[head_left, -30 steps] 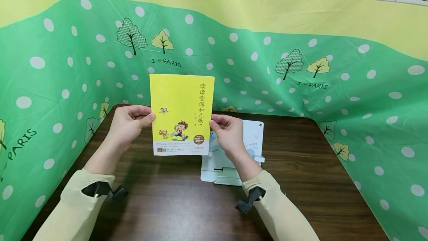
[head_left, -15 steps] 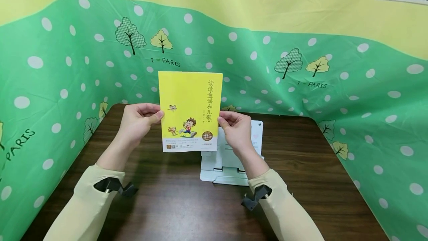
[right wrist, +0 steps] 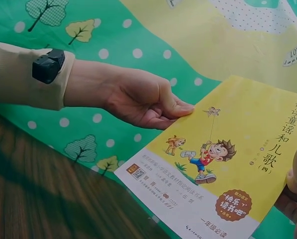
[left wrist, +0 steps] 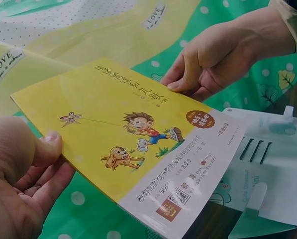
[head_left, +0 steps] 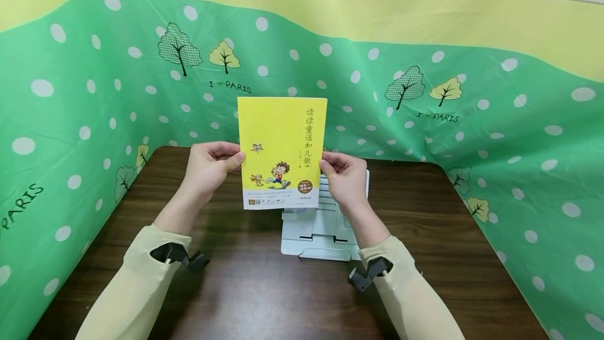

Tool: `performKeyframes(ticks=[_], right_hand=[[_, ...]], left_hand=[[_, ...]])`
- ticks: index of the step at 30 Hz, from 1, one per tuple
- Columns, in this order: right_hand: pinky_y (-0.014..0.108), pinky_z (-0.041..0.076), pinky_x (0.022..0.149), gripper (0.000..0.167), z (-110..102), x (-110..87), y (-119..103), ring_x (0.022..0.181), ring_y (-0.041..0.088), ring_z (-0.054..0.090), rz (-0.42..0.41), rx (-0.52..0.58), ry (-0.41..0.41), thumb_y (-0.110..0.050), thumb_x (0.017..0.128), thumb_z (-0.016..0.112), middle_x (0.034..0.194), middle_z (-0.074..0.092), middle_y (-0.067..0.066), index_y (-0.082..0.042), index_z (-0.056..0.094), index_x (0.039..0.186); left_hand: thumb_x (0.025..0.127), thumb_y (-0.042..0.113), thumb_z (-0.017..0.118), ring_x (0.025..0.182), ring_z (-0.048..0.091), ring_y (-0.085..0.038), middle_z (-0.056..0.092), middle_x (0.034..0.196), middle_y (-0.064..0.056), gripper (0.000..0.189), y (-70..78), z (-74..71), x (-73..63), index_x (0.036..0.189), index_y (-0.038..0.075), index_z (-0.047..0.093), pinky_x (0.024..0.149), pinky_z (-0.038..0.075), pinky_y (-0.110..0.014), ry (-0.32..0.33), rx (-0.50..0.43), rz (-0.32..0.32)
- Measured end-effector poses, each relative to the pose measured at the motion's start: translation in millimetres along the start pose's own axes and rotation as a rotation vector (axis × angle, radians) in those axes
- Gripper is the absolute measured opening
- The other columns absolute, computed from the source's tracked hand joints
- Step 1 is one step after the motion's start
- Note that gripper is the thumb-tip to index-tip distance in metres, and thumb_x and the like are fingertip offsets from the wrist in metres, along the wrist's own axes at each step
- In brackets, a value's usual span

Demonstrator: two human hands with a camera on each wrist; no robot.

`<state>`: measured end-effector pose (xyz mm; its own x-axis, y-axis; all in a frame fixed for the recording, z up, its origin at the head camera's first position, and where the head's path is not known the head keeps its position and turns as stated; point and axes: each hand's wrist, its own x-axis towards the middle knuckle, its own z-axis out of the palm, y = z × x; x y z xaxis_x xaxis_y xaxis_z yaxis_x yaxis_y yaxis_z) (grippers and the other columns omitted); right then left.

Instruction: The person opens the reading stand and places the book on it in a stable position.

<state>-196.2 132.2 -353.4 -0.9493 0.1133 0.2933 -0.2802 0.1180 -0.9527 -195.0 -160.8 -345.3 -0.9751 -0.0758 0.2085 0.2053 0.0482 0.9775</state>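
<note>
A thin yellow book point(head_left: 278, 130) with a white band along its bottom is held upright over the table, its cover towards the head camera. My left hand point(head_left: 209, 169) pinches its left edge, thumb on the cover and fingers behind. At the right edge my right hand point(head_left: 346, 180) pinches it the same way. The cover carries a cartoon boy, a dog and a kite, plain in the left wrist view on the book point(left wrist: 138, 134). Behind and below the book a pale blue book stand point(head_left: 325, 230) rests on the table, partly hidden by the book and right hand.
The dark wooden table point(head_left: 255, 298) extends around the stand. A green and yellow cloth point(head_left: 358, 62) printed with trees and dots hangs behind the table and along both sides. Black wrist mounts point(head_left: 179, 256) sit on both sleeves.
Both hands have carried the book to the right and slightly up, so it now overlaps more of the stand in the head view. The grip on both edges stays the same.
</note>
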Motion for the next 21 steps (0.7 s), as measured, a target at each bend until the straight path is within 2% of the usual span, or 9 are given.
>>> performKeyframes(ticks=[7,10,16,21], right_hand=[[0.027,0.060,0.073,0.013,-7.4,5.8,2.4,0.081,0.021,0.071,-0.038,-0.005,0.030,0.009,0.096,0.072,0.099,0.077,0.021,0.008,0.078,0.108],[0.026,0.060,0.072,0.013,-11.0,7.1,2.5,0.081,0.021,0.071,-0.045,-0.010,0.039,0.009,0.096,0.072,0.099,0.077,0.021,0.008,0.078,0.108],[0.029,0.060,0.076,0.014,-18.4,9.0,4.3,0.083,0.022,0.072,-0.036,-0.033,0.050,0.006,0.097,0.073,0.101,0.077,0.019,0.007,0.079,0.110],[0.027,0.060,0.076,0.015,-24.6,10.0,5.1,0.083,0.021,0.072,-0.020,-0.048,0.059,0.005,0.097,0.073,0.101,0.077,0.019,0.007,0.078,0.111]], left_hand=[[0.094,0.003,0.081,0.087,0.073,-0.021,0.074,0.103,-0.017,0.021,-0.9,10.6,5.7,0.111,-0.009,0.076,0.074,0.060,-0.027,0.003,0.025,-0.006],[0.094,0.004,0.082,0.089,0.072,-0.022,0.073,0.106,-0.018,0.022,-1.4,14.6,7.5,0.111,-0.008,0.076,0.077,0.061,-0.028,0.000,0.023,-0.018],[0.094,0.003,0.081,0.090,0.073,-0.024,0.073,0.107,-0.019,0.021,-2.9,22.9,10.2,0.111,-0.007,0.077,0.078,0.062,-0.029,-0.015,0.003,-0.026],[0.094,0.002,0.081,0.090,0.073,-0.024,0.073,0.106,-0.018,0.019,-3.4,29.4,12.0,0.110,-0.006,0.077,0.079,0.062,-0.029,-0.028,-0.007,-0.028]])
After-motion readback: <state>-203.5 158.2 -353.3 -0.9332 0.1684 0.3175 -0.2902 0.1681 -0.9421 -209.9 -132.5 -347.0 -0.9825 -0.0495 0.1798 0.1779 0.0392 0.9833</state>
